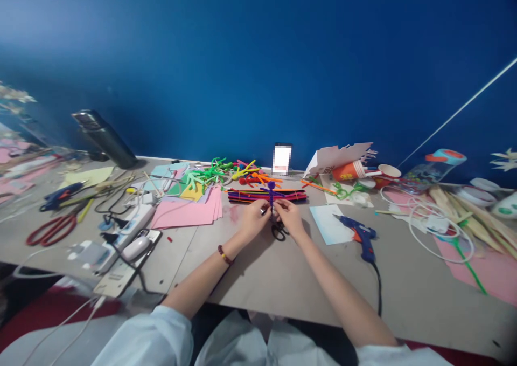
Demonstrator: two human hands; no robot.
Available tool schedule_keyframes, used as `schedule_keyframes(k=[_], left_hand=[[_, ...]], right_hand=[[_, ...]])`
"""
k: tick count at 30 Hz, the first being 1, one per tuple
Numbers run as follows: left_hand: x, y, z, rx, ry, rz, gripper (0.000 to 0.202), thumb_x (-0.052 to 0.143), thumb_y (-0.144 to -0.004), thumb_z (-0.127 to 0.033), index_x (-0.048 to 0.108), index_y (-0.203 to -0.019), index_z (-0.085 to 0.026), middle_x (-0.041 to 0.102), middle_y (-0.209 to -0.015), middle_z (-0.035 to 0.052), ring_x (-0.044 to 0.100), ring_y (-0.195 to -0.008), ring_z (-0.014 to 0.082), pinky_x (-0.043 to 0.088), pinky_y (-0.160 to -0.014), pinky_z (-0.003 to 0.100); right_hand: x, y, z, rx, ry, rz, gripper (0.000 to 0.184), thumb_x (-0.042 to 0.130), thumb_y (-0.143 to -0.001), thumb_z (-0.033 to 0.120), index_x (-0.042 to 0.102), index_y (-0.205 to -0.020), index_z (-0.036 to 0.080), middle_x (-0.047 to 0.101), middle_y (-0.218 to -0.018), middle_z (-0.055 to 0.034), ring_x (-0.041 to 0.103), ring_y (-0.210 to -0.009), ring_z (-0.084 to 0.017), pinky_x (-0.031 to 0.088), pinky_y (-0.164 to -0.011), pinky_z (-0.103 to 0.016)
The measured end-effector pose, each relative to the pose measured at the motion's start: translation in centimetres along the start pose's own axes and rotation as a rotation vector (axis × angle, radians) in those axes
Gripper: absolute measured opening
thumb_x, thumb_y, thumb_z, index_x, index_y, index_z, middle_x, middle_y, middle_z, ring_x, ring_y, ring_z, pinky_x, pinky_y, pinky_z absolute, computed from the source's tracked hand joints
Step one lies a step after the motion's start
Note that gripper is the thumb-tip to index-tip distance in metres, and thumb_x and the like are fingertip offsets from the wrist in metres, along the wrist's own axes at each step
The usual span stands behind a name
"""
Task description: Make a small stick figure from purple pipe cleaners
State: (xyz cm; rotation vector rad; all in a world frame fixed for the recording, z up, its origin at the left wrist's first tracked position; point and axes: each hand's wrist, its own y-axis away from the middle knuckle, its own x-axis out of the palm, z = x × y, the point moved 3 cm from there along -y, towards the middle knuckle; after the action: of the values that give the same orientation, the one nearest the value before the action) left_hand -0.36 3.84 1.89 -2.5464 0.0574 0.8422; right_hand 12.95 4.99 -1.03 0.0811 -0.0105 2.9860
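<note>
Close together over the middle of the table, my left hand (254, 219) and my right hand (289, 216) both pinch a small purple pipe-cleaner figure (271, 189). The figure stands upright between my fingertips, its lower part partly hidden by them. A small dark item with a shiny end shows at my left fingers; its kind is unclear. Just beyond my hands lies a bundle of coloured pipe cleaners (240, 195), mostly purple and red. Below my fingers are the black handles of scissors (278, 233), their blades hidden.
Pink paper sheets (189, 215), a power strip (133, 226), a phone (111, 280) and red-handled scissors (52, 229) lie left. A blue glue gun (361, 234) with a trailing cord and a pale sheet (325, 226) lie right. Behind stand a lit phone (282, 159) and paper cups (349, 170).
</note>
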Motion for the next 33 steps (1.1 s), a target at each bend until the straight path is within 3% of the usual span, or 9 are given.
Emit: schedule_keyframes(k=[5, 10, 17, 21, 24, 28, 33], left_hand=[[0.6, 0.5, 0.5, 0.080, -0.066, -0.008, 0.010, 0.050, -0.081, -0.019, 0.061, -0.083, -0.018, 0.065, -0.080, 0.0039, 0.059, -0.072, 0.0143, 0.045, -0.066, 0.025], [0.8, 0.9, 0.3, 0.163, -0.136, -0.014, 0.014, 0.047, -0.083, -0.020, 0.061, -0.086, -0.017, 0.064, -0.083, 0.0056, 0.060, -0.075, 0.0150, 0.045, -0.067, 0.025], [0.3, 1.2, -1.0, 0.035, -0.091, -0.007, 0.017, 0.049, -0.084, -0.028, 0.062, -0.086, -0.017, 0.063, -0.065, 0.0010, 0.056, -0.056, 0.0116, 0.042, -0.056, 0.023], [0.7, 1.5, -1.2, 0.007, 0.049, -0.006, 0.017, 0.047, -0.085, -0.028, 0.060, -0.091, -0.018, 0.066, -0.076, 0.0019, 0.060, -0.064, 0.0118, 0.046, -0.062, 0.023], [1.1, 1.7, -0.8, 0.023, 0.078, -0.031, 0.017, 0.048, -0.084, -0.027, 0.059, -0.094, -0.019, 0.067, -0.089, 0.0043, 0.062, -0.075, 0.0138, 0.048, -0.070, 0.026], [1.3, 1.8, -0.4, 0.037, 0.056, -0.062, 0.014, 0.050, -0.082, -0.025, 0.060, -0.088, -0.019, 0.066, -0.102, 0.0068, 0.062, -0.083, 0.0153, 0.048, -0.073, 0.028], [1.3, 1.7, -0.3, 0.010, 0.019, -0.041, 0.015, 0.050, -0.081, -0.025, 0.061, -0.089, -0.019, 0.066, -0.099, 0.0062, 0.062, -0.078, 0.0144, 0.049, -0.071, 0.028]], right_hand=[[-0.4, 0.5, -0.4, -0.024, 0.082, -0.007, 0.033, 0.064, -0.063, 0.044, 0.065, -0.077, 0.015, 0.066, -0.072, -0.0050, 0.058, -0.055, -0.015, 0.048, -0.048, -0.027], [-0.7, 0.9, -0.4, 0.029, 0.007, -0.038, 0.030, 0.067, -0.059, 0.043, 0.066, -0.071, 0.016, 0.065, -0.067, -0.0028, 0.056, -0.055, -0.015, 0.048, -0.049, -0.026], [-0.3, 1.8, -0.3, 0.221, -0.374, 0.004, 0.027, 0.076, -0.051, 0.036, 0.065, -0.068, 0.018, 0.063, -0.062, 0.0010, 0.056, -0.057, -0.012, 0.047, -0.057, -0.026], [-0.1, 2.3, -0.3, 0.296, -0.518, -0.013, 0.031, 0.079, -0.047, 0.033, 0.063, -0.069, 0.020, 0.063, -0.064, 0.0007, 0.057, -0.057, -0.013, 0.047, -0.056, -0.027], [-0.1, 2.3, -0.2, 0.267, -0.501, -0.031, 0.030, 0.079, -0.049, 0.032, 0.062, -0.070, 0.020, 0.062, -0.063, 0.0007, 0.054, -0.053, -0.012, 0.046, -0.052, -0.027], [-0.2, 2.2, -0.5, 0.179, -0.399, -0.057, 0.028, 0.076, -0.054, 0.035, 0.061, -0.069, 0.017, 0.057, -0.058, 0.0022, 0.042, -0.043, -0.007, 0.034, -0.042, -0.022], [-0.5, 2.3, -0.6, 0.110, -0.277, -0.095, 0.027, 0.072, -0.059, 0.038, 0.059, -0.071, 0.018, 0.050, -0.050, 0.0056, 0.038, -0.042, -0.007, 0.028, -0.041, -0.022]])
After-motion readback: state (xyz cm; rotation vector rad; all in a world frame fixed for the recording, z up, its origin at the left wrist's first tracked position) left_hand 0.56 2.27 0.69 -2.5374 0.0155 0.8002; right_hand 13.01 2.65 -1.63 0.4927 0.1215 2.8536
